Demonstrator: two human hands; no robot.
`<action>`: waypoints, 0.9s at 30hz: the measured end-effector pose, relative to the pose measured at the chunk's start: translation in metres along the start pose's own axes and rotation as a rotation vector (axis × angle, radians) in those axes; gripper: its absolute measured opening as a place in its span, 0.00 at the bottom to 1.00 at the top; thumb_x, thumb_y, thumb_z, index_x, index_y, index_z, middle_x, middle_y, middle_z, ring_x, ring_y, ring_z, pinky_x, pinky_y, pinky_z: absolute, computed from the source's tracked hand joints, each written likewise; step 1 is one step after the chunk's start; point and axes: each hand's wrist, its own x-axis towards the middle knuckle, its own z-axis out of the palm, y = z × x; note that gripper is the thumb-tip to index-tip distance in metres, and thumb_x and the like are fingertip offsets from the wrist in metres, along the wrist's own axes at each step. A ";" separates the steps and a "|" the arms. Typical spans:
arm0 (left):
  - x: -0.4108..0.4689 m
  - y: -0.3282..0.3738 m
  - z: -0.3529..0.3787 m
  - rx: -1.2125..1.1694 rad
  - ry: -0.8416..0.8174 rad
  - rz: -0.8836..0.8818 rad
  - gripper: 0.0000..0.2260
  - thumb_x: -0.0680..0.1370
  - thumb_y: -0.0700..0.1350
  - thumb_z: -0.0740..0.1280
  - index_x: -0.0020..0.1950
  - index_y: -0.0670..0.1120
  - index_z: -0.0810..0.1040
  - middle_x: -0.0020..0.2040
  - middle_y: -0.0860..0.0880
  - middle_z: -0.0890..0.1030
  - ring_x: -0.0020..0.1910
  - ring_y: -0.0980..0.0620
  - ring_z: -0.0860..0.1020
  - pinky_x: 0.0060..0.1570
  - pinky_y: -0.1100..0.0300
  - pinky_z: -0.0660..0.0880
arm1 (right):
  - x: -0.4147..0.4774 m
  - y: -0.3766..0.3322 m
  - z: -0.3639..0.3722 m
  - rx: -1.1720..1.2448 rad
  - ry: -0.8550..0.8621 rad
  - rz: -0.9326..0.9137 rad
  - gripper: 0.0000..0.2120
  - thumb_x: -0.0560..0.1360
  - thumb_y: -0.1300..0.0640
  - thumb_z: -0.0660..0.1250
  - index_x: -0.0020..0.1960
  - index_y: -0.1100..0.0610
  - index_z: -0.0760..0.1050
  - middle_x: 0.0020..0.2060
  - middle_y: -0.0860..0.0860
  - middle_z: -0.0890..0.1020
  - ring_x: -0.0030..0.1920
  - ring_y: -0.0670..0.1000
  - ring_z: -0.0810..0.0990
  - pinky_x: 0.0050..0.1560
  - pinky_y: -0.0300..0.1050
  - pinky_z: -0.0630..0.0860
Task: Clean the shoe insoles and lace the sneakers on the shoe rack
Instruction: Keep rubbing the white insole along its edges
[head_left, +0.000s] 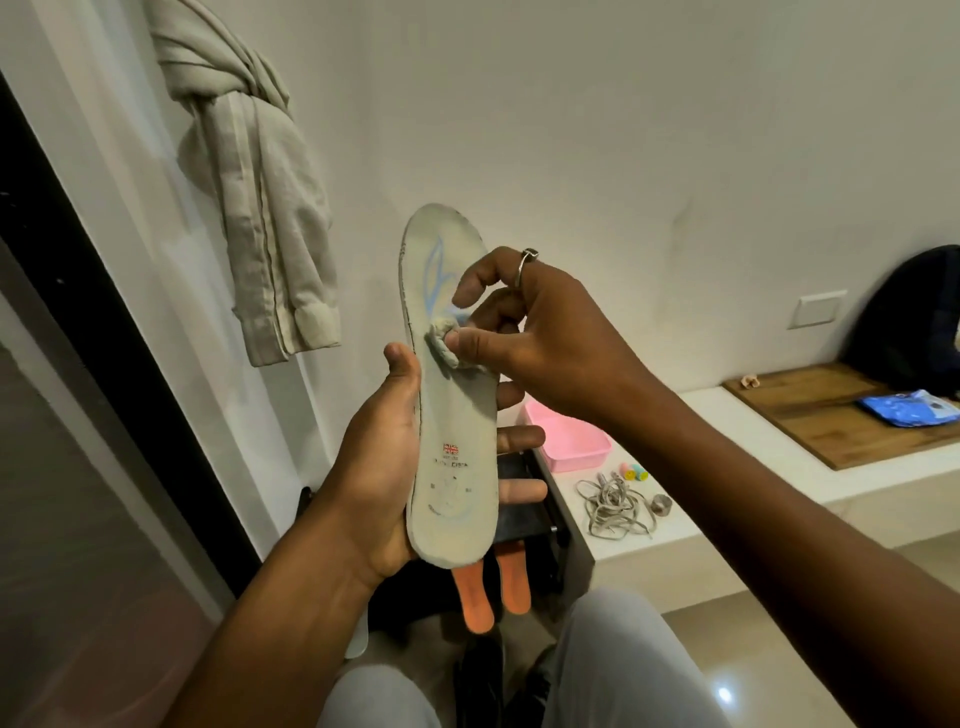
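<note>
A pale grey insole (451, 415) with a light blue print and a small flag label stands upright in front of me. My left hand (382, 467) grips its lower half, thumb on the left edge and fingers behind. My right hand (524, 332), with a ring on one finger, pinches a small wad of grey cloth (441, 348) against the middle of the insole. Two orange insoles (491, 592) lie below on the dark shoe rack (524, 514). A tangle of grey laces (615, 506) lies on the white ledge (727, 499) to the right.
A pink plastic tub (571, 441) stands on the ledge behind my right wrist, with small coloured pieces (635, 472) and a metal ring (661, 503) near the laces. A knotted beige curtain (260, 208) hangs at upper left. A wooden board (831, 410) with a blue packet (909, 408) lies far right.
</note>
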 end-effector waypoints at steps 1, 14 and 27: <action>0.000 0.000 0.000 0.000 0.001 0.002 0.28 0.80 0.67 0.46 0.68 0.56 0.76 0.59 0.43 0.84 0.56 0.36 0.83 0.46 0.32 0.80 | -0.001 0.002 0.004 -0.082 0.046 -0.029 0.07 0.75 0.57 0.76 0.49 0.52 0.79 0.37 0.47 0.84 0.36 0.47 0.83 0.33 0.44 0.81; -0.006 0.002 0.004 0.138 0.097 0.028 0.29 0.81 0.67 0.48 0.60 0.52 0.81 0.49 0.42 0.86 0.45 0.41 0.86 0.36 0.45 0.83 | -0.006 0.014 0.013 -0.580 0.255 -0.349 0.14 0.77 0.49 0.70 0.56 0.57 0.86 0.48 0.51 0.84 0.46 0.53 0.79 0.44 0.52 0.77; 0.002 0.000 -0.007 -0.051 -0.045 0.098 0.29 0.83 0.65 0.48 0.72 0.48 0.75 0.64 0.39 0.81 0.59 0.41 0.82 0.54 0.44 0.81 | -0.022 0.008 0.018 -0.495 0.040 -0.387 0.08 0.75 0.53 0.73 0.52 0.54 0.86 0.42 0.47 0.86 0.44 0.49 0.78 0.40 0.51 0.78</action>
